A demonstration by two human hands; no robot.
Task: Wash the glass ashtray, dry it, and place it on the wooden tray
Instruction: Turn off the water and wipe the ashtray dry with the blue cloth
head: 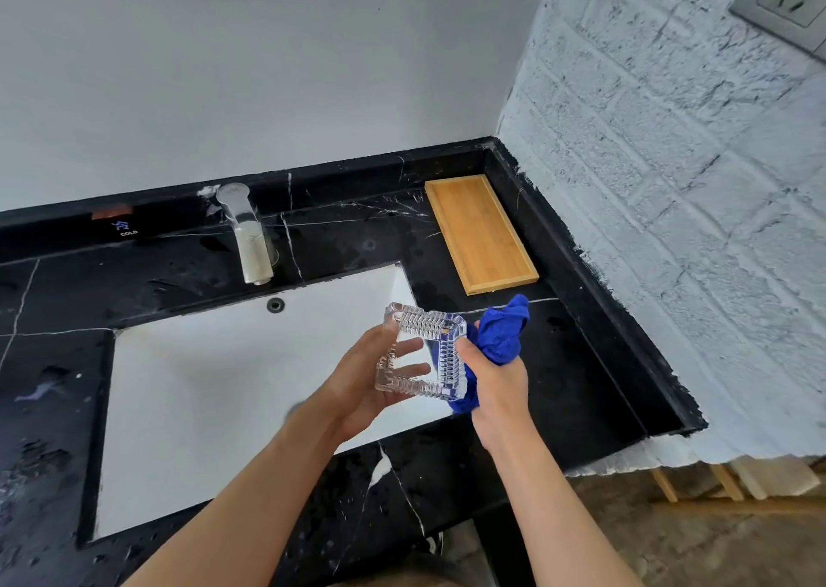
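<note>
The square cut-glass ashtray (440, 349) is held tilted on edge above the right end of the white sink (214, 389). My left hand (371, 381) grips it from the left, fingers showing through the glass. My right hand (496, 376) clutches a bunched blue cloth (503, 331) and presses it against the ashtray's right side. The wooden tray (480, 233) lies bare on the black counter at the back right, beyond the cloth.
A chrome faucet (248, 233) stands behind the sink. The black marble counter (576, 363) carries water drops and ends at a raised lip on the right, against a white painted brick wall (670, 184). A wall socket (791, 0) is at upper right.
</note>
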